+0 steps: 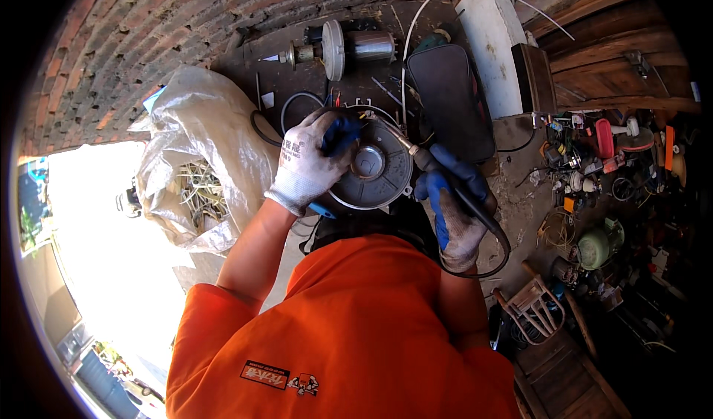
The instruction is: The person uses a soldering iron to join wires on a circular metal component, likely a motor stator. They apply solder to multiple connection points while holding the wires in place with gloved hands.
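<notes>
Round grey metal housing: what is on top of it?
On the housing, a round central hub shows; a corded tool in the right hand crosses over its upper right. The left hand covers its upper left, hiding what lies beneath.

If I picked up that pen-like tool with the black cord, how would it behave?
The pen-like tool in the right hand would probably feel stiff: its metal shaft and handle run straight. Its black cord seems flexible but springy, since it bends in a wide loop. Set down, the tool might roll, as the handle looks rounded.
</notes>
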Demonstrator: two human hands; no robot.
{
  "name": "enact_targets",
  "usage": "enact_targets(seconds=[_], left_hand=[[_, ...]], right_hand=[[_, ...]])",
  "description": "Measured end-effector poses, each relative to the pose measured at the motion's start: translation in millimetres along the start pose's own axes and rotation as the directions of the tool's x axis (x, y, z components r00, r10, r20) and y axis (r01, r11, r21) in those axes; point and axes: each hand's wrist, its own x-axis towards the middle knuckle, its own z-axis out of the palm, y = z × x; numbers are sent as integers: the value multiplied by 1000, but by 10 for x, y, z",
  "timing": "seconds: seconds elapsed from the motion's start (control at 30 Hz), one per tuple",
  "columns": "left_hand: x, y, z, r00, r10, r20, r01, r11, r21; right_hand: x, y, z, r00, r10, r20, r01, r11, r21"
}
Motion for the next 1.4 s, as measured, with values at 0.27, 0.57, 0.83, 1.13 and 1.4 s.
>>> enact_targets(seconds=[0.27,0.57,0.83,1.13,1.4], left_hand=[[-4,32,-9,1000,29,-11,-30,1000,-8],[-159,25,-27,993,99,-69,-106,990,-97],[-446,151,-196,990,132,-43,-134,989,-57],[-558,115,-227,884,-449,-133,308,771,-558],[-216,244,-304,972,-222,-81,182,922,-340]], right_hand=[[-18,-30,-75,999,-37,1,37,997,63],[-28,-136,-274,998,-41,-38,38,996,-77],[-10,-148,-322,995,-58,-81,47,991,-126],[65,-122,-349,994,-107,-2,102,958,-269],[129,-135,-298,996,-81,-33,77,991,-109]])
